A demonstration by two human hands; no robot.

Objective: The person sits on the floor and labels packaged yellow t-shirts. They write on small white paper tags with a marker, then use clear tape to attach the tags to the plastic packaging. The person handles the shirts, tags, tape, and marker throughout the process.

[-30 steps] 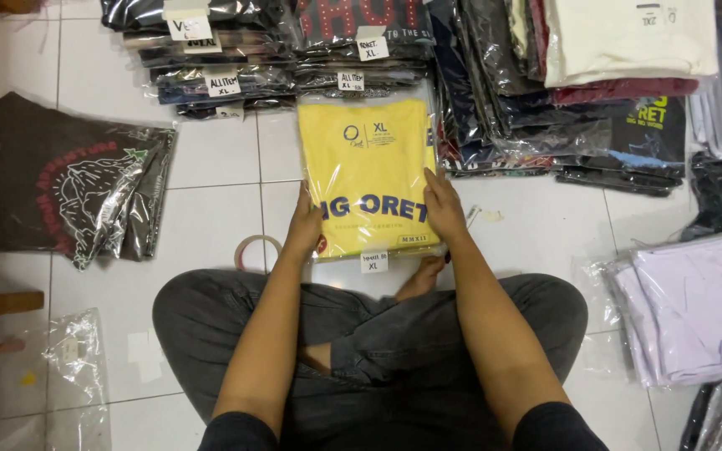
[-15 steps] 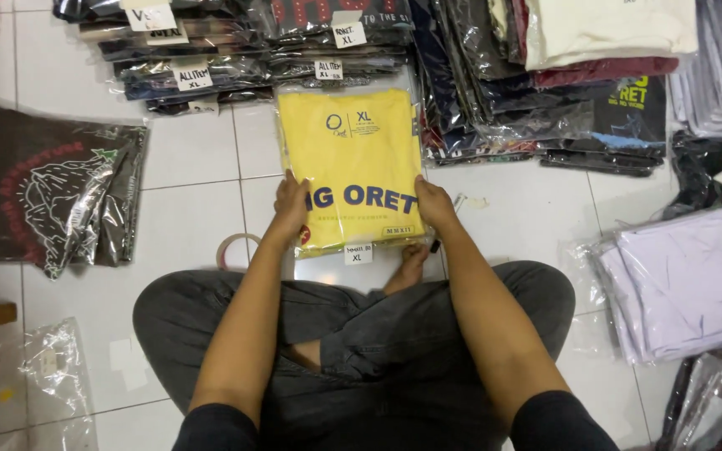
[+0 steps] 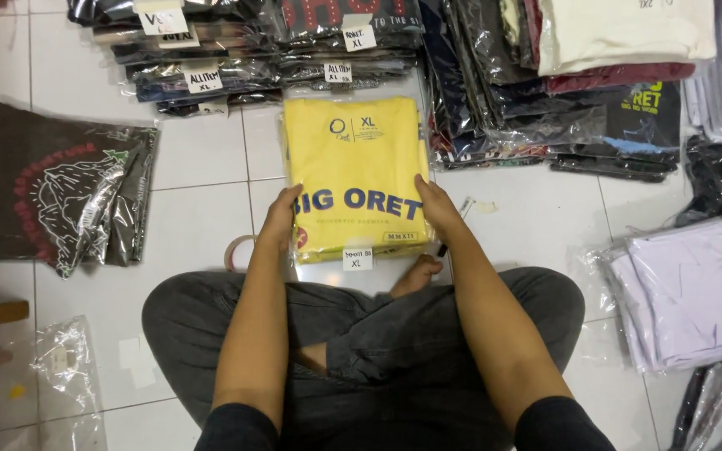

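Where it lies on the tile: yellow shirt [image 3: 354,171], long axis pointing away; left hand [image 3: 280,219] and right hand [image 3: 436,207] flat on its near side edges, fingers narrow, equally near.

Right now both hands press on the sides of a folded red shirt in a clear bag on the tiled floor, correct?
Not quite: the shirt is yellow, not red, as the head view shows. The left hand and right hand do press on its sides, and it lies bagged on the tiled floor.
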